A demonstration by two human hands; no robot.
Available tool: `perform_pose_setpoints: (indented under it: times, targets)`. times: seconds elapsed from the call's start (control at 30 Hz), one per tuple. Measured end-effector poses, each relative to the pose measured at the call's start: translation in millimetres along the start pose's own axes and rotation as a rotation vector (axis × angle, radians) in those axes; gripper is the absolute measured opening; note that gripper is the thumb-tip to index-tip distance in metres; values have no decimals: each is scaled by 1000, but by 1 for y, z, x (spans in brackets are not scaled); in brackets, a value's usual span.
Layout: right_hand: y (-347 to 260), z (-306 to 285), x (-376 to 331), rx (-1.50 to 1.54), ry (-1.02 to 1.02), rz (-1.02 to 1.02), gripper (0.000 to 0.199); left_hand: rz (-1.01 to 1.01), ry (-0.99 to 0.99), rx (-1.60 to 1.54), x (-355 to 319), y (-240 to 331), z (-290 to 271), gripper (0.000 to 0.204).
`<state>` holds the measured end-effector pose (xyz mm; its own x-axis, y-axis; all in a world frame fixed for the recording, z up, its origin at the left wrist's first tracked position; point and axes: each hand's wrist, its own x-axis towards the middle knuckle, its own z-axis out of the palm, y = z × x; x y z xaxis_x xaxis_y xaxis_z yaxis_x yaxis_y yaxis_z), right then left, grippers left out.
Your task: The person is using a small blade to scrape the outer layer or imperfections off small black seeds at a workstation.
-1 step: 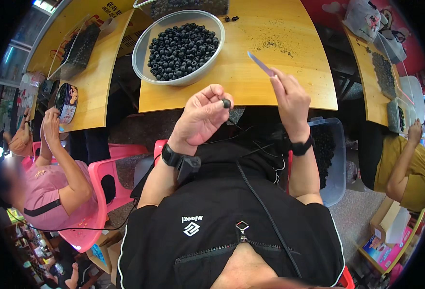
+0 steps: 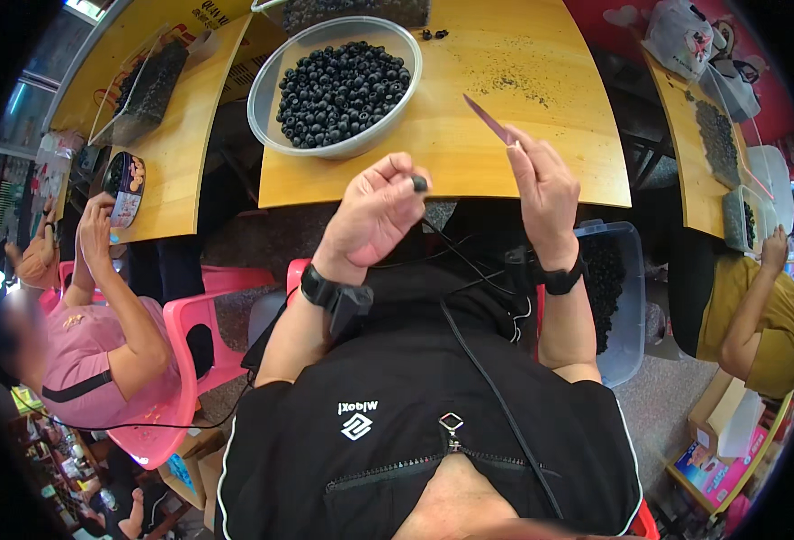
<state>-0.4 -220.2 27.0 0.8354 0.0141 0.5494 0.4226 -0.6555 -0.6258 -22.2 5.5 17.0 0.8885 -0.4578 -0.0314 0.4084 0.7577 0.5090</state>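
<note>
Unmoved hands, L fingers [image 2: 395, 175] pinch round berry [image 2: 420, 184]

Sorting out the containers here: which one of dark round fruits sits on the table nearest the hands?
The big round clear bowl, just ahead of the left hand; the others are rectangular and farther off.

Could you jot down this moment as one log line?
left hand: pinches small dark berry in fingers | right hand: holds thin pink blade | bowl of dark berries ahead on wooden table

head cam | looks steeply down, close over wooden table [image 2: 541, 117] | rim probably fisheye-bent
</note>
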Motion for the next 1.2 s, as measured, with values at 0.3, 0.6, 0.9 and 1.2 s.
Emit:
perform_pose_setpoints:
  times: [0.3,0.6,0.9,1.2]
  targets:
    - [-30,12,-13,127,-71,-315,36,-140,103,-87,7,-15,-8,23]
    - [-23,15,-15,96,-5,-473,32,-100,117,-101,10,-25,-4,15]
    - [-27,17,-18,195,-77,-257,32,8,200,62,6,-22,2,15]
    - [-31,13,-14,128,-108,-397,36,-181,145,-26,3,-14,-5,21]
